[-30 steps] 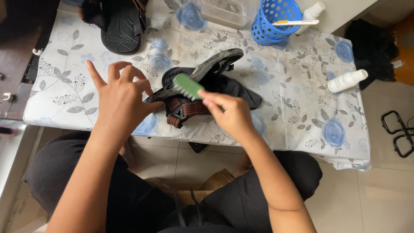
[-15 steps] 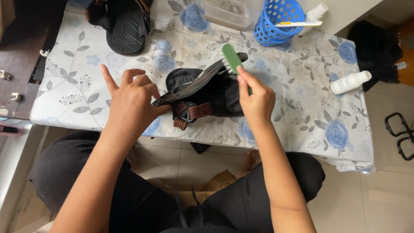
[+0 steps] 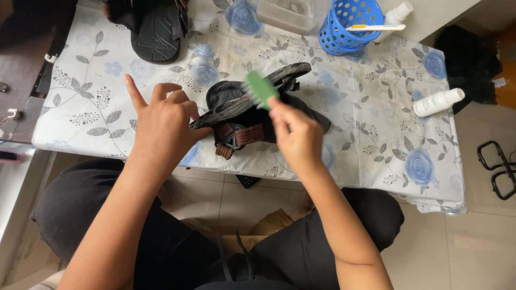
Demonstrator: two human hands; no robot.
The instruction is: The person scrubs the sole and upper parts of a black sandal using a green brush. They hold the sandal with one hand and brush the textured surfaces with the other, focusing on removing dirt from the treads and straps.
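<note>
Sandal (image 3: 252,104), one, black with a worn, greyish sole and brown-red straps with a buckle hanging below; tilted on edge near the front of the worktop (image 3: 80,107), sole turned up and towards the brush. Left hand (image 3: 161,126), one: grip clamped on the heel end of the sandal with thumb and lower fingers, forefinger pointing up and away, free. Right hand (image 3: 295,134), one: grip closed round the handle of a green brush (image 3: 260,88), one, blurred, its head just above the grip and against the sandal's sole. Beyond the left grip, well apart at the far edge of the worktop: second black sandal (image 3: 156,29), one, sole up. Beyond the right grip: blue perforated basket (image 3: 346,27), one, with a white stick-like item lying across its rim; clear plastic box (image 3: 285,13), one, just beside the basket. White bottles, two: one (image 3: 438,102) lying to the outer side of the right grip, one (image 3: 398,13) behind the basket. Worktop cover: one, white with blue roses and grey leaves, stained around the sandal.
</note>
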